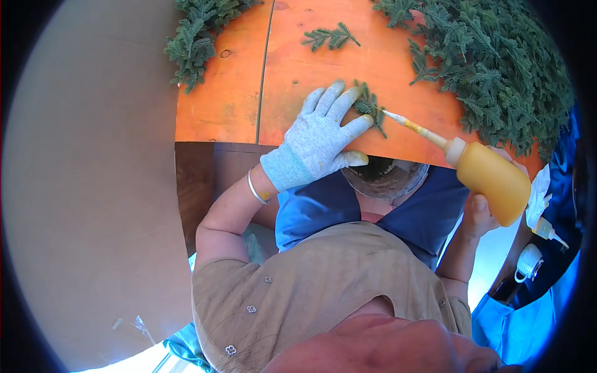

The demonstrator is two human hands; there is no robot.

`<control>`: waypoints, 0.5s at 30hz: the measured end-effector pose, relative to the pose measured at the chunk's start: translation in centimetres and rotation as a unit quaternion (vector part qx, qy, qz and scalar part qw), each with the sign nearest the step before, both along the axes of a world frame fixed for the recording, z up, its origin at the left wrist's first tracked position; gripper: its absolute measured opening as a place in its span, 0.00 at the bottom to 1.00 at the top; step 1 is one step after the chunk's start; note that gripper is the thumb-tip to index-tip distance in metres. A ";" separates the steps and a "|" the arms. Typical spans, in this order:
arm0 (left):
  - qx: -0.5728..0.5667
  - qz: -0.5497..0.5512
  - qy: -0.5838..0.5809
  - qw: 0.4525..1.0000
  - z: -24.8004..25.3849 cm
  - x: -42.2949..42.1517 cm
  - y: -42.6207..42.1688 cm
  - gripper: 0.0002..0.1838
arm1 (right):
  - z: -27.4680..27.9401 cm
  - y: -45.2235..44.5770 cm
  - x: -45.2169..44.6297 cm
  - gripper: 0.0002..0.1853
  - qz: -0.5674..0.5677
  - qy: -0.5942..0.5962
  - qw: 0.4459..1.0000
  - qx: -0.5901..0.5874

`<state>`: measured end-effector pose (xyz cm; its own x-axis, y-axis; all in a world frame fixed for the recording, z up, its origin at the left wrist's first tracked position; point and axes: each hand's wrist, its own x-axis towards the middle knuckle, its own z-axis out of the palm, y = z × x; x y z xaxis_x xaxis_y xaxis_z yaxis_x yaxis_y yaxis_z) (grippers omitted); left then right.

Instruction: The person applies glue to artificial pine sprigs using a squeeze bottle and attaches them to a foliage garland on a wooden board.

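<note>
My left hand (320, 133), in a pale grey knit glove with a light blue cuff and yellowish stains on the fingertips, lies flat with fingers spread on an orange wooden board (311, 65). Its fingertips touch a small green fir sprig (368, 104) near the board's front edge. Wrapped around a squeeze bottle (494, 182) of yellow-orange liquid is my right hand (482, 211), partly hidden behind it. The bottle is tilted, and its long white nozzle points left, with the tip at the sprig.
Another fir sprig (331, 37) lies farther back on the board. A big heap of fir sprigs (497, 68) covers the right side, and a smaller pile (200, 46) sits at left. Below the board edge is a round container (398, 180). A smaller nozzle bottle (546, 230) is at far right.
</note>
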<state>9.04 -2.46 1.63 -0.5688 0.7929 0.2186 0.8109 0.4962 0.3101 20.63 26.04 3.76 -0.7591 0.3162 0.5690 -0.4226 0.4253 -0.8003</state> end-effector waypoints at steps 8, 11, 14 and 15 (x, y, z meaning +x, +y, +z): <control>0.010 -0.004 0.006 1.000 -0.5 -0.5 0.1 0.30 | 1.2 -4.2 -1.6 0.43 0.003 0.024 0.999 0.046; 0.017 -0.003 0.008 1.000 -0.5 -0.5 0.0 0.29 | 0.8 -3.8 -1.7 0.44 0.069 0.021 0.996 0.056; 0.015 -0.005 0.012 1.000 -0.6 -0.6 -0.1 0.29 | 1.1 -4.2 -1.9 0.43 0.082 0.012 0.992 0.094; 0.016 -0.004 0.012 1.000 -0.6 -0.5 -0.1 0.29 | 1.3 -4.3 -1.9 0.43 0.083 0.006 0.992 0.099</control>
